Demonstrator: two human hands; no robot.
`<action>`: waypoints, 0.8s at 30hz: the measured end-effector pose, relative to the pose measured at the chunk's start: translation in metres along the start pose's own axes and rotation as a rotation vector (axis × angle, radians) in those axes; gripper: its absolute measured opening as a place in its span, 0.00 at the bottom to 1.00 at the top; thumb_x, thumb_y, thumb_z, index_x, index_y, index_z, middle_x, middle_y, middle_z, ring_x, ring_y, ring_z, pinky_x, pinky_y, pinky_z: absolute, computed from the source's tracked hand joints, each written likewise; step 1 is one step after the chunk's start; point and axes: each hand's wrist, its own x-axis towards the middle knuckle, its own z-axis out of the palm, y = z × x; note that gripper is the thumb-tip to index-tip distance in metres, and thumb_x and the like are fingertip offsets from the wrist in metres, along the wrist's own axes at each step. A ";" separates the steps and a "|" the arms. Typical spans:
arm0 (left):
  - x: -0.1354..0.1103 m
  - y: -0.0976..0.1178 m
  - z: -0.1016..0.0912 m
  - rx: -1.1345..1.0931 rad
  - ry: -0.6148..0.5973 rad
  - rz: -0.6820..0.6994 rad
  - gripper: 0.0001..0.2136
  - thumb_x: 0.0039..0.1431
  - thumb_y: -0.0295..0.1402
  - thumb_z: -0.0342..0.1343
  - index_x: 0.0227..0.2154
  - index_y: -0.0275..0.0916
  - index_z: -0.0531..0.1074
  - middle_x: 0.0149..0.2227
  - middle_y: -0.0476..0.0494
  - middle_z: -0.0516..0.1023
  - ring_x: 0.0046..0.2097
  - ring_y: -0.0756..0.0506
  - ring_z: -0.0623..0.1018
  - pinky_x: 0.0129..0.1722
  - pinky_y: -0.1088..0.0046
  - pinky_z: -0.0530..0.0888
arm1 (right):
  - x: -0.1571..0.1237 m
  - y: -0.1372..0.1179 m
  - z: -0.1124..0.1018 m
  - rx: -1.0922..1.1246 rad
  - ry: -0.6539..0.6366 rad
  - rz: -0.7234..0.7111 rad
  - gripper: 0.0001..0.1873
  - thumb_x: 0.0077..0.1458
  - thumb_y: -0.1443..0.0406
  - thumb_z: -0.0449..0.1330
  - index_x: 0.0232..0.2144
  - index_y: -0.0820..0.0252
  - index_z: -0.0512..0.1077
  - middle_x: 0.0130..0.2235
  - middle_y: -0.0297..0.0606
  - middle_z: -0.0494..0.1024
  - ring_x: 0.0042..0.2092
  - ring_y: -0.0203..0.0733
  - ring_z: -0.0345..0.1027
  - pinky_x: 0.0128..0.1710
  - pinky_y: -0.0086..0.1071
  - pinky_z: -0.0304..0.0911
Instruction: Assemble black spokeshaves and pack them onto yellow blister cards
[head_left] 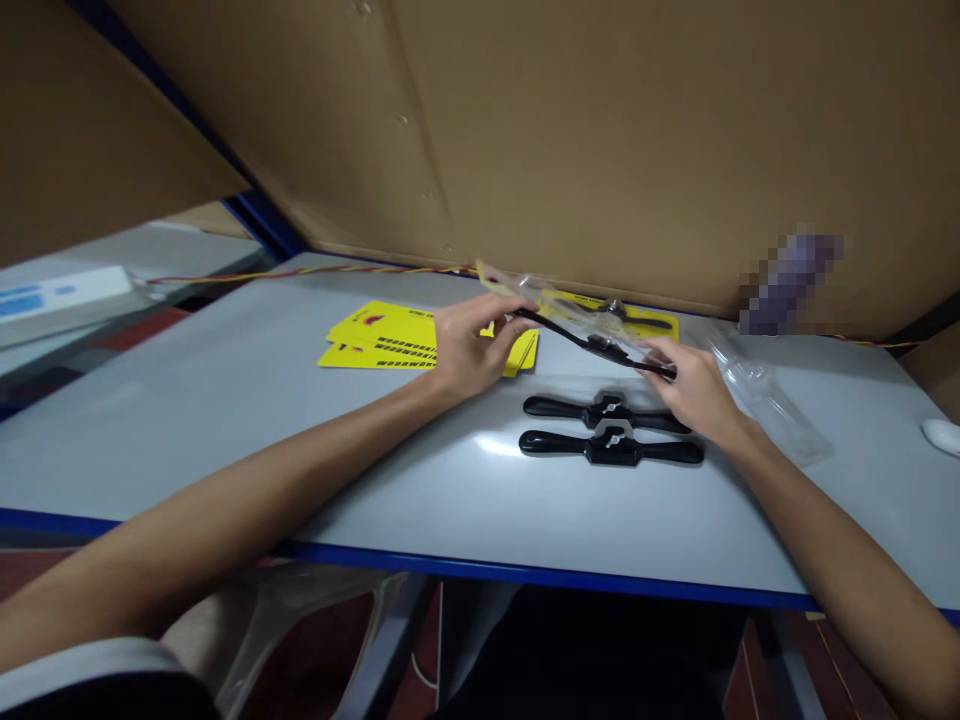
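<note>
My left hand (480, 345) pinches one end of a black spokeshave (604, 347), and my right hand (691, 388) grips its other end. The tool is held tilted above the table, left end higher. Behind it, a clear plastic blister shell (555, 297) overlaps the tool; which fingers touch it I cannot tell. Two more spokeshaves lie side by side below my hands, the nearer spokeshave (615, 446) and the farther spokeshave (559, 406), partly covered by my right hand. Beside my left hand is a fanned pile of yellow printed cards (379, 335).
At the back, a packed spokeshave (649, 322) lies on a yellow card. Clear empty shells (780, 400) rest on the right. A twisted cable (337, 268) runs along the cardboard wall (600, 130). A white object (941, 436) sits at the right edge of the grey table (225, 430).
</note>
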 end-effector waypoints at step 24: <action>0.029 -0.081 -0.051 0.285 -0.705 -0.030 0.40 0.55 0.69 0.53 0.56 0.40 0.78 0.56 0.33 0.82 0.57 0.31 0.80 0.57 0.54 0.76 | 0.012 0.025 0.001 1.119 0.173 0.670 0.14 0.48 0.70 0.68 0.39 0.56 0.77 0.45 0.39 0.84 0.39 0.44 0.83 0.44 0.41 0.81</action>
